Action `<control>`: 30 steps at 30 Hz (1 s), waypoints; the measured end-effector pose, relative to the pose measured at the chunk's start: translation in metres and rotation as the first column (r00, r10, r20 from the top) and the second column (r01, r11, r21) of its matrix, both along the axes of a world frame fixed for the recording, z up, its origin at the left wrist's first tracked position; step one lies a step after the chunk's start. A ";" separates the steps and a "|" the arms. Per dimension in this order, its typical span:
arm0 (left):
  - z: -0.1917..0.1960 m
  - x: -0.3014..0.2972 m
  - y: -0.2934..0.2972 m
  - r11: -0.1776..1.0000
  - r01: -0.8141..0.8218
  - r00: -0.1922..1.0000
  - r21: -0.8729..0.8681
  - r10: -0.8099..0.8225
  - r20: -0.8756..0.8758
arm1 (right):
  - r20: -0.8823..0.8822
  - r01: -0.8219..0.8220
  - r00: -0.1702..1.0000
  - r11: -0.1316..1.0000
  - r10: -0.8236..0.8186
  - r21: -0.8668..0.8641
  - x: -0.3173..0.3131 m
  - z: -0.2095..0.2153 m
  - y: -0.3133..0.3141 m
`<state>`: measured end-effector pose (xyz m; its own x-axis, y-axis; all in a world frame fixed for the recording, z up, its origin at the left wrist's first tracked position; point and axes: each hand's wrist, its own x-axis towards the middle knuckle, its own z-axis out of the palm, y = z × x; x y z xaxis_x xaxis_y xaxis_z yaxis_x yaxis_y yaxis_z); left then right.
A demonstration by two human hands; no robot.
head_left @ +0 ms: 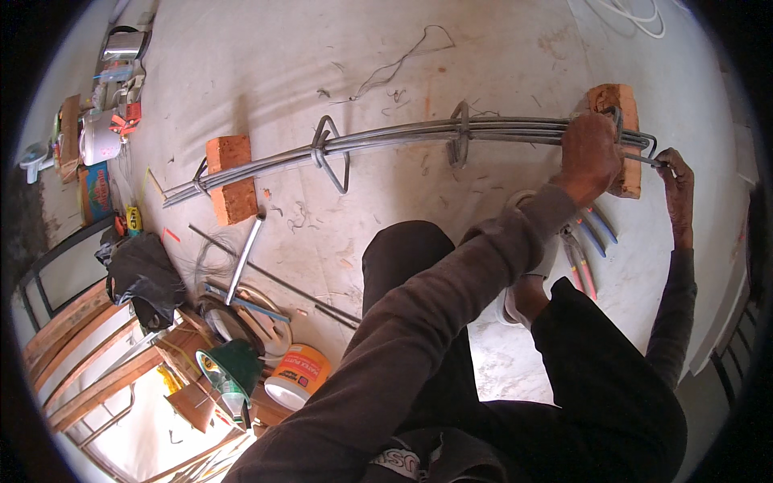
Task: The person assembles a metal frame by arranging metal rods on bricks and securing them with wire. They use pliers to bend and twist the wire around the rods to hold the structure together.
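Note:
A long bundle of steel bars [403, 133] runs across the floor, resting on a left brick [232, 179] and a right brick [630, 171]. Bent steel stirrups, among them a middle stirrup [460, 135] and a tilted stirrup [332, 155], stand around the bars. My left hand [590, 157] is closed around the bars beside the right brick; its fingertips are partly hidden. At the bundle's right end, my right hand [679, 189] pinches the tip of a bar. Near my foot lie pincers with red handles [578, 262] and a tool with blue handles [594, 232].
Loose wire [394, 68] and short scraps lie beyond the bars. At the lower left are a white-and-orange tub [298, 377], a green funnel-shaped thing [228, 366], a metal tube [245, 259], a black bag [145, 278] and wooden slats [105, 394]. Household items line the left wall.

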<state>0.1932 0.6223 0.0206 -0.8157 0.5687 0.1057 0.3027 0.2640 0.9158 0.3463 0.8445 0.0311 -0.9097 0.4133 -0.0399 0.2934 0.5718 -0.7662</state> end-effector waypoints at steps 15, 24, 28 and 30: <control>0.017 -0.066 -0.118 0.993 0.112 0.831 -0.024 -0.107 -0.545 | 0.078 -0.140 0.988 0.986 0.132 0.095 -0.021 0.017 -0.006; 0.014 -0.235 -0.342 0.757 0.137 0.991 -0.638 -0.109 0.084 | 0.094 -0.089 0.993 0.969 0.069 0.231 -0.018 0.011 -0.011; 0.002 -0.236 -0.339 0.602 0.114 0.784 -0.790 -0.543 -0.301 | 0.048 -0.101 0.995 0.972 0.093 0.212 -0.012 0.012 -0.010; 0.009 -0.235 -0.328 0.686 0.209 0.972 -0.697 -0.226 0.069 | 0.003 -0.082 0.997 0.987 0.082 0.141 -0.009 0.011 -0.013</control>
<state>-0.0423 0.2943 0.0299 -0.6623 0.6472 -0.3775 0.4500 0.7465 0.4902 0.3377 0.8311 0.0424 -0.9407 0.3388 0.0155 0.2394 0.6958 -0.6772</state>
